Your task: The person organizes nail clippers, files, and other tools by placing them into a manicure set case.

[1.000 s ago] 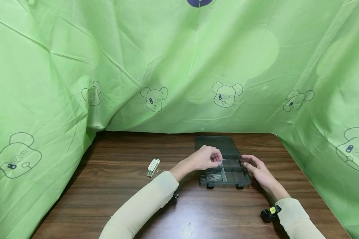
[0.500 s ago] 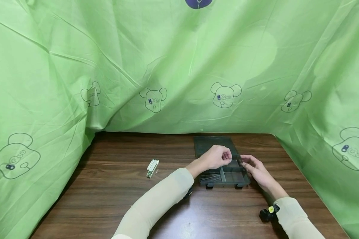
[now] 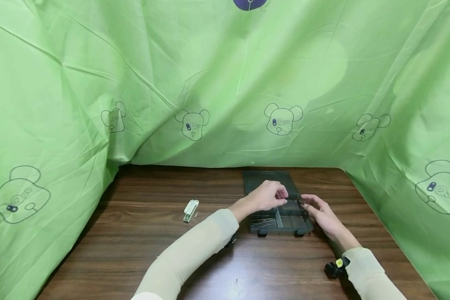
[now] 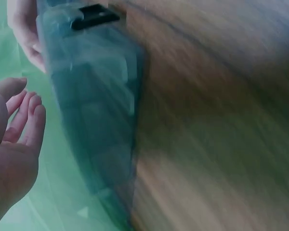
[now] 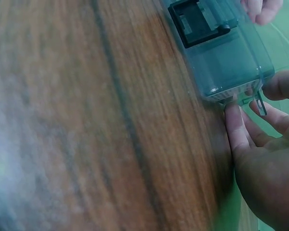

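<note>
A dark translucent divided box [image 3: 294, 225] lies with its lid [image 3: 266, 179] folded back on the wooden table. Thin pale sticks [image 3: 262, 223] lie in its front left compartment, beside a light divider [image 3: 279, 218]. My left hand [image 3: 268, 196] hovers over the back compartments, fingers loosely bent. In the left wrist view, nothing shows between the thumb and fingers of that left hand [image 4: 14, 139]. My right hand [image 3: 324, 214] grips the box's right end. The right wrist view has its thumb at the upper edge of the box [image 5: 226, 62] and its fingers lower down.
A small white-and-green oblong item [image 3: 191, 210] lies on the table [image 3: 142, 241] left of the box, with a tiny pale piece beside it. Black latches [image 3: 299, 233] stick out from the box's front. Green printed cloth [image 3: 225, 83] hangs around the back and sides.
The left hand has moved right over the box, then slightly back left and up within the last half second. The right hand stays at the box's right end.
</note>
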{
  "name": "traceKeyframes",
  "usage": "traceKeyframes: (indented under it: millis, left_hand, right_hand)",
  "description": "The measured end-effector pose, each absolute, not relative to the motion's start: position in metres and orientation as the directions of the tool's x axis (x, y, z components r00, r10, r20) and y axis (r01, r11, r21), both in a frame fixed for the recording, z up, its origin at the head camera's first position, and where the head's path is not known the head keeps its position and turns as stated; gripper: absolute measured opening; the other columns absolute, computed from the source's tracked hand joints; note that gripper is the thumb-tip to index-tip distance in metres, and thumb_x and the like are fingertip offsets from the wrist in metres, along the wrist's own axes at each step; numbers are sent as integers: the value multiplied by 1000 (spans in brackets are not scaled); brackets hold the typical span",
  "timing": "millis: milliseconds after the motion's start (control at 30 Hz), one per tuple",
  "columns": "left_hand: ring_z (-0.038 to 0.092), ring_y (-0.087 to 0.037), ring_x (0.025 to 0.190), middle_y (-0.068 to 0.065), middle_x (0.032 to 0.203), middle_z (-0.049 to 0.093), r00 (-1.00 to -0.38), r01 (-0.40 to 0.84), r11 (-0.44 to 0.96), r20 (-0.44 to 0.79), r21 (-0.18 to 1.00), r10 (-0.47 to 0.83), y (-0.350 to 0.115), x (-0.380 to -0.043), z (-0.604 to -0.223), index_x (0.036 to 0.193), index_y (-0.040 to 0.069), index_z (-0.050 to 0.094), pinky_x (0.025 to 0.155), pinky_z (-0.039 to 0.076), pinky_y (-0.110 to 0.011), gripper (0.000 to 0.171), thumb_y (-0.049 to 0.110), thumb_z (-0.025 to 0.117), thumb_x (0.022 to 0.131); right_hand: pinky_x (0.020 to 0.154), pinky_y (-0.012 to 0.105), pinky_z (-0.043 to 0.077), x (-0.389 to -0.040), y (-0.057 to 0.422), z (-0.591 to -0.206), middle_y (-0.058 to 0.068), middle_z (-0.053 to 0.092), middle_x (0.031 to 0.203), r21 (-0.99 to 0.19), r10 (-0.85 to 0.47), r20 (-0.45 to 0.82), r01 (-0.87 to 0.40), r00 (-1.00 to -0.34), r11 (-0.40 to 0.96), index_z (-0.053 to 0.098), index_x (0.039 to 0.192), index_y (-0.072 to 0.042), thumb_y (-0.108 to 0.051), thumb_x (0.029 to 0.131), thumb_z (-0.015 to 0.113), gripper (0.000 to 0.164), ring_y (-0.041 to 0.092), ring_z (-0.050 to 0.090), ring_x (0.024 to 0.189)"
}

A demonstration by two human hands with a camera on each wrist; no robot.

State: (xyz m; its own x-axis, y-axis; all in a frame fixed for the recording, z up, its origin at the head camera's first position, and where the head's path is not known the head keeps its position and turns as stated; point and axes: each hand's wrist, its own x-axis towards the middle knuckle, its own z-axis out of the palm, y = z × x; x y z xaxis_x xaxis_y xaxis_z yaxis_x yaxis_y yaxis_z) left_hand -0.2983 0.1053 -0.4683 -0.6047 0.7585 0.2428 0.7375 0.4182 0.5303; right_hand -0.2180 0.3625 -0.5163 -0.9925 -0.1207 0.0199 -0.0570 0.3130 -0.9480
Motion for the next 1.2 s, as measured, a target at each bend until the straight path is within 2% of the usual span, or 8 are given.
traceKeyframes:
  millis: [267, 467, 733, 867, 1033, 1200]
  left_hand:
    - [66, 0, 87, -2, 103, 71, -575, 744, 386, 228, 545, 786, 49, -300, -459, 109, 6, 76, 80, 52, -10, 16, 14, 79, 96]
    - [67, -5, 88, -3, 104, 72, -616, 709, 441, 179, 550, 767, -2, -299, -451, 109, 8, 76, 82, 55, -15, 18, 15, 82, 94]
    - [70, -13, 87, -5, 100, 72, -685, 666, 508, 178, 546, 706, -69, -304, -457, 107, 1, 75, 81, 60, -25, 19, 11, 83, 93]
    - [69, -12, 86, -4, 98, 72, -705, 644, 538, 149, 544, 693, -97, -305, -464, 106, 1, 75, 81, 61, -28, 19, 10, 83, 92]
    - [67, -8, 82, 3, 89, 71, -729, 615, 573, 114, 541, 674, -122, -303, -472, 101, 3, 74, 77, 60, -25, 16, 9, 84, 91]
    - [67, -8, 79, 4, 85, 70, -730, 597, 583, 72, 550, 679, -140, -297, -473, 97, 4, 72, 74, 58, -22, 14, 6, 84, 89]
  right_hand:
    - [84, 26, 54, -219, 366, -519, 31, 47, 143, -947, -117, 6, -44, -993, 319, 42, 152, 7, -11, 113, 50, 44, 20, 60, 115]
    - [84, 28, 55, -221, 367, -521, 31, 48, 143, -946, -123, 11, -50, -992, 319, 43, 152, 6, -15, 113, 51, 45, 21, 60, 116]
    - [90, 24, 54, -223, 367, -523, 30, 50, 141, -943, -133, 45, -86, -990, 322, 44, 151, 7, -16, 113, 51, 45, 20, 60, 119]
    - [90, 24, 54, -222, 367, -523, 30, 49, 141, -943, -126, 38, -77, -991, 324, 44, 150, 7, -15, 113, 51, 44, 20, 60, 119]
    - [88, 26, 55, -222, 368, -523, 31, 48, 142, -947, -126, 25, -64, -992, 314, 43, 151, 7, -15, 113, 51, 45, 21, 59, 119]
    - [83, 29, 55, -221, 368, -521, 29, 48, 144, -947, -122, 9, -48, -992, 318, 42, 153, 5, -17, 113, 51, 46, 20, 60, 116]
